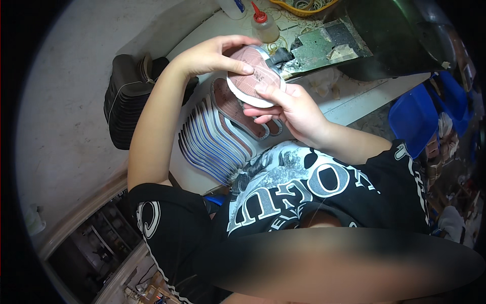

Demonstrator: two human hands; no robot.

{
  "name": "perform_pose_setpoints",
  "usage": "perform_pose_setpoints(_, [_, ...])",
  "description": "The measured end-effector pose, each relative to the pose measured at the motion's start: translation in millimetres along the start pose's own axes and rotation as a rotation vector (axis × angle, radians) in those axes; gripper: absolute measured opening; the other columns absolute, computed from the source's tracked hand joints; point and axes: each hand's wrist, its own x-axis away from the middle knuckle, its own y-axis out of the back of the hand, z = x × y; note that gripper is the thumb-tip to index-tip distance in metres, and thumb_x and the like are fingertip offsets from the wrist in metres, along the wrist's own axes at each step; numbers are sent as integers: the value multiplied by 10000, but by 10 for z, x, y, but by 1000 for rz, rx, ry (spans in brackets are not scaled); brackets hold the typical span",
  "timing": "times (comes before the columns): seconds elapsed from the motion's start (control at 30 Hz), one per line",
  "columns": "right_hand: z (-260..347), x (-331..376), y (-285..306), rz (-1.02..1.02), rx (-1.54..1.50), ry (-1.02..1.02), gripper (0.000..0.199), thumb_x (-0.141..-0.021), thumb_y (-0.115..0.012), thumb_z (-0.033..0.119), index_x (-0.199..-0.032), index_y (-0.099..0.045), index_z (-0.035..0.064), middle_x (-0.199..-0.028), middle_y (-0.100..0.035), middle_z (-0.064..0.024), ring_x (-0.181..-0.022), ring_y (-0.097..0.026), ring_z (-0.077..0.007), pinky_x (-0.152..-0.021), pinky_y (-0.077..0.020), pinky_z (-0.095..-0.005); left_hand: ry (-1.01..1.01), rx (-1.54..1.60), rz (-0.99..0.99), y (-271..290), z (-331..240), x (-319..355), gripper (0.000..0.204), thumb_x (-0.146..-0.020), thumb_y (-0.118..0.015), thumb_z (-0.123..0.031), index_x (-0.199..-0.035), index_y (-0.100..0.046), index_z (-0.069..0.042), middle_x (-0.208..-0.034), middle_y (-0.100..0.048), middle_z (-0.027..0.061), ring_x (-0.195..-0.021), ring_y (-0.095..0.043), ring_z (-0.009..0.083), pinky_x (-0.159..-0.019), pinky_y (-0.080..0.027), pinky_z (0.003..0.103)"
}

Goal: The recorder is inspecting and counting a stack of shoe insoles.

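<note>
Both my hands hold one shoe sole (246,83) with a pinkish-brown face and a white rim. On its left end, my left hand (215,57) presses a thumb on the face, its other fingers behind the far edge. My right hand (299,107) grips the near right edge, thumb on top and fingers below. The sole's far side is against a small dark part at the edge of a green metal plate (321,48); whether they touch I cannot tell. Below the hands leans a row of similar soles (215,139) with grey, white and blue edges.
A bundle of black soles (126,109) tied with a band stands at the left wall. On the white table (362,101) are a squeeze bottle (266,29) with a red cap and a yellow basket (304,9) of rubber bands. Blue plastic trays (414,121) are at right.
</note>
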Motion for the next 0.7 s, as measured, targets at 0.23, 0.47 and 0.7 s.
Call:
perform_pose_setpoints(0.23, [10, -4, 0, -46, -57, 11, 446, -941, -532, 338, -1148, -535, -57, -1026, -639, -155, -899, -666, -210, -724, -554, -266, 120, -105, 218, 66, -142, -14, 448, -778, -729, -273, -1089, -503, -43, -932, -546, 12, -837, -525, 90, -692, -472, 233])
perform_pose_setpoints(0.47, [25, -1, 12, -20, -88, 0, 468, -939, -521, 378, -1134, -539, -47, -1034, -640, -155, -884, -674, -223, -726, -563, -272, 146, -21, -41, -161, 0, 333, 415, -827, -692, -339, -1041, -498, -42, -894, -543, 11, -781, -497, 63, -628, -424, 203])
perform_pose_setpoints(0.7, [21, -42, 91, 12, -27, -17, 439, -947, -495, 367, -1104, -559, -38, -984, -662, -143, -837, -683, -207, -657, -576, -261, 307, 55, -272, -503, -56, 539, 399, -824, -690, -361, -982, -539, -27, -753, -588, 18, -661, -526, 82, -588, -408, 220])
